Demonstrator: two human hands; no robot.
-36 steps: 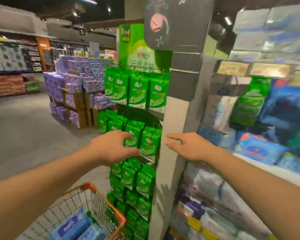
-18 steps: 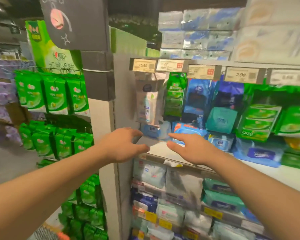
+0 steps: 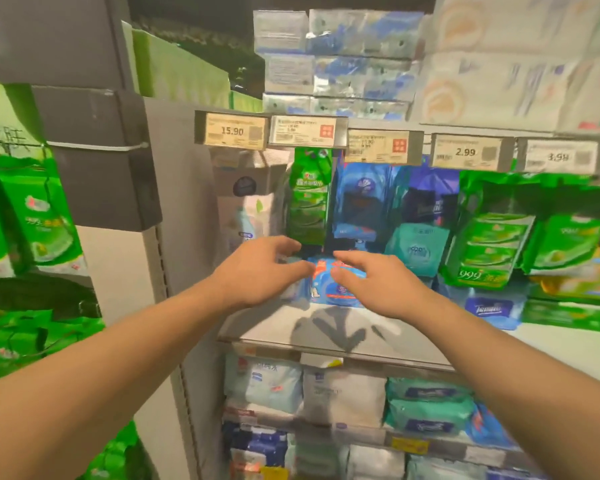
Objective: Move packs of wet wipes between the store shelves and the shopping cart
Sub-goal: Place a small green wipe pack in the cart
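The blue pack of wet wipes (image 3: 333, 284) lies flat on the white shelf (image 3: 326, 327) with its long side going left to right, between the left hand (image 3: 262, 270) and the right hand (image 3: 371, 282) — both near it, fingers spread, holding nothing.

A pale shelf (image 3: 326, 336) bears a blue wipes pack (image 3: 329, 284) and a Tempo pack (image 3: 492, 308).
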